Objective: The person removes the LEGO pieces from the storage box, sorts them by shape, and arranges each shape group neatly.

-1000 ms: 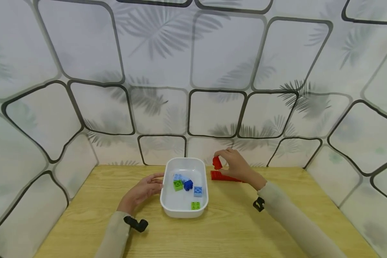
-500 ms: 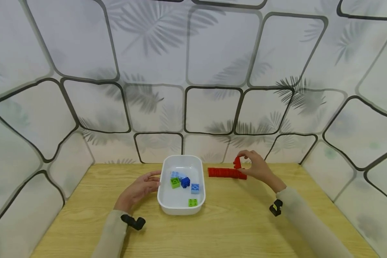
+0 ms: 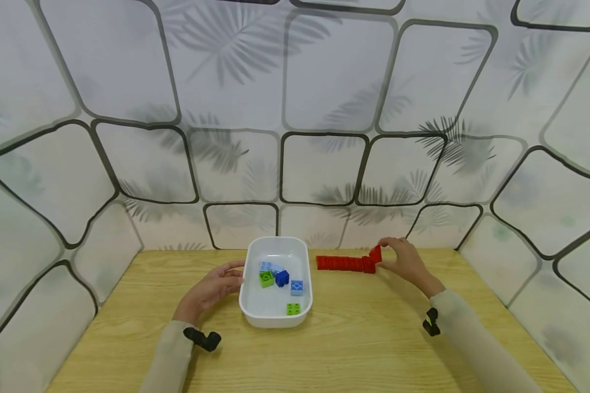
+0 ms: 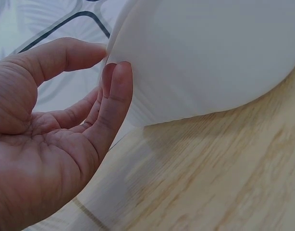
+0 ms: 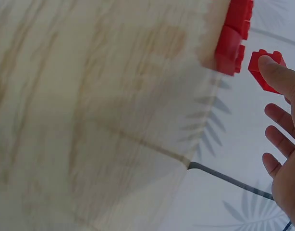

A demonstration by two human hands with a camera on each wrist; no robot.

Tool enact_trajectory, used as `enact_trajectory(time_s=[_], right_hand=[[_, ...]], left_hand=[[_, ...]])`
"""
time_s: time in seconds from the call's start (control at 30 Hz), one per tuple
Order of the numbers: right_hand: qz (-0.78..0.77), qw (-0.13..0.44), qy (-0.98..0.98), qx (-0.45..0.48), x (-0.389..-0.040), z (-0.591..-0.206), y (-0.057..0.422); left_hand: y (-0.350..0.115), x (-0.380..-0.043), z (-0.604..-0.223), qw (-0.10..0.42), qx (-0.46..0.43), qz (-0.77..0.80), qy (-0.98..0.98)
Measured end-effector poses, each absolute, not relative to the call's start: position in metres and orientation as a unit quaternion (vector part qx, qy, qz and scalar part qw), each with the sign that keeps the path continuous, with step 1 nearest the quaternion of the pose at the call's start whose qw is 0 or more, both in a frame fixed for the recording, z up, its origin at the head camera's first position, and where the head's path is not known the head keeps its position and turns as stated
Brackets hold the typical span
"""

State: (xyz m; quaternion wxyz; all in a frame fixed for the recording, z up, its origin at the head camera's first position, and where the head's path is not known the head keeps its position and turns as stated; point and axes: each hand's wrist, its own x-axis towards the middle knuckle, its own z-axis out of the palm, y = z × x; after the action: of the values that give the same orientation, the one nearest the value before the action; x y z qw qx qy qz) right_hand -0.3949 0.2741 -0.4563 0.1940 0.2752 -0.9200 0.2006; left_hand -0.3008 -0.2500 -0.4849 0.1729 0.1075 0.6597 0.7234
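My right hand pinches a red toy brick between thumb and fingers. The brick is tilted at the right end of a row of red bricks lying on the table near the wall. In the right wrist view a small gap shows between the held brick and the row's end brick. My left hand rests its fingertips against the left side of a white plastic bin. Seen from the left wrist, its relaxed fingers touch the bin's outer wall.
Inside the bin lie several loose bricks, among them a dark blue brick, a green brick and a light blue brick. A patterned cloth wall rises behind the wooden table.
My right hand has carried the red brick rightward along the row, from its left end to its right end, and lowered it slightly. The left hand has stayed at the bin.
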Motion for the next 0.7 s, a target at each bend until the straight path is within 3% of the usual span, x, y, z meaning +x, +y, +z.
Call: enact_trajectory(time_s=[0.33, 0.7], right_hand=[[0.19, 0.198, -0.921, 0.278, -0.396, -0.465, 0.29], [0.219, 0.11, -0.941, 0.232, -0.392, -0.472, 0.303]], left_hand=[[-0.25, -0.303, -0.487, 0.175, 0.108, 0.73, 0.651], [-0.25, -0.301, -0.486, 0.175, 0.116, 0.734, 0.646]])
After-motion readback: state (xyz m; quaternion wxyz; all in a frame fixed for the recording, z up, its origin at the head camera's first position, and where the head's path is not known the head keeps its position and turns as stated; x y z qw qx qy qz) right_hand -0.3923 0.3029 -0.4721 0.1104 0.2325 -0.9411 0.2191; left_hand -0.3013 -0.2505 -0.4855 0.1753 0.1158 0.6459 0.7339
